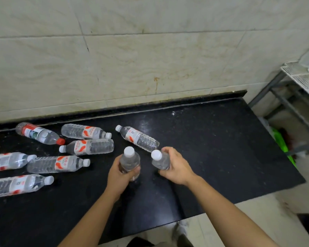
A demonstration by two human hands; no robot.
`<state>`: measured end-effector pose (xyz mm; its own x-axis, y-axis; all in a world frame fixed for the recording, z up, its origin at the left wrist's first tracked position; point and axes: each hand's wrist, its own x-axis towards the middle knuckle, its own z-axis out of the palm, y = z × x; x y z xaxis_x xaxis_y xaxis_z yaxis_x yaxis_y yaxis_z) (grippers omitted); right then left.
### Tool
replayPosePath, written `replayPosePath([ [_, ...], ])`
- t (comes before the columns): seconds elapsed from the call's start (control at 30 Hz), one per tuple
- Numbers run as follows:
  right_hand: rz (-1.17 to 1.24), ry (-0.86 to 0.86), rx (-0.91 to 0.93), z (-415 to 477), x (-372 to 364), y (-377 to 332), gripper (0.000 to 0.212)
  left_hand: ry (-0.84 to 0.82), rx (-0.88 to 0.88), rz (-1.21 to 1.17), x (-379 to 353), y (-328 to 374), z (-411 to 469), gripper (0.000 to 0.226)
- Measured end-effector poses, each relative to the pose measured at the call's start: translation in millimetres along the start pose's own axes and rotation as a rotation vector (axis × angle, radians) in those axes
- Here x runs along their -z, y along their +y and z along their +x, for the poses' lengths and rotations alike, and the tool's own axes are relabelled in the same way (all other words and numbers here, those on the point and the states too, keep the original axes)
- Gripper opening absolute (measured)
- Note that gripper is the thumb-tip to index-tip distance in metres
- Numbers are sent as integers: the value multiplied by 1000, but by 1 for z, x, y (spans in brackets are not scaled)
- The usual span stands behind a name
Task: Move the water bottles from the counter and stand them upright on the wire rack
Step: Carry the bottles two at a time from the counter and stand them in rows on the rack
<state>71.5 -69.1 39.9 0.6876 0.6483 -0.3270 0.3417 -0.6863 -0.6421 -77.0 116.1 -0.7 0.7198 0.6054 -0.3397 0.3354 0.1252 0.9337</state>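
A black surface (212, 148) fills the view, the wire rack (303, 77) at two o'clock, seven bottles (86, 146) lying around nine o'clock, and centrally the left hand (119, 177) and right hand (177, 168) each wrap one upright bottle (129, 162).

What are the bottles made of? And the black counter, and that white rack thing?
The bottles, like this lying one, look like thin clear plastic: see-through, ribbed, with plastic caps. The counter seems polished dark stone, glossy and speckled with light reflections, though it might be an imitation. The wire rack looks like white-coated metal mesh on grey metal legs.
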Motion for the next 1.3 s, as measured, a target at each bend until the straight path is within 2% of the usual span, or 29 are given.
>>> replayPosePath([
  [0.13, 273, 153, -200, -27, 32, 27, 57, -91, 11, -38, -14, 41, 20, 51],
  [0.23, 465, 345, -279, -63, 70, 44, 58, -185, -35, -130, -52, 80, 20, 54],
  [0.33, 668, 571, -276, -100, 116, 55, 46, -294, -92, -189, -109, 123, 4, 61],
  [0.43, 868, 755, -235, -136, 170, 73, 35, -433, -164, -223, -176, 166, -24, 49],
  [0.63, 891, 1029, -176, -222, 265, 148, 16, -624, -268, -173, -315, 204, -84, 49],
  [0.73, 877, 1089, -195, -257, 310, 202, 24, -662, -275, -161, -394, 204, -116, 46],
  [0.87, 997, 1140, -245, -303, 367, 281, 33, -668, -299, -159, -498, 207, -152, 44],
  [1.03, 1040, 1223, -184, -336, 434, 349, 42, -679, -335, -148, -589, 227, -171, 45],
  [1.17, 1033, 1226, -127, -335, 484, 385, 40, -677, -412, -113, -646, 250, -161, 52],
  [1.3, 1005, 1188, -76, -313, 534, 414, 21, -652, -480, -167, -700, 275, -137, 56],
])
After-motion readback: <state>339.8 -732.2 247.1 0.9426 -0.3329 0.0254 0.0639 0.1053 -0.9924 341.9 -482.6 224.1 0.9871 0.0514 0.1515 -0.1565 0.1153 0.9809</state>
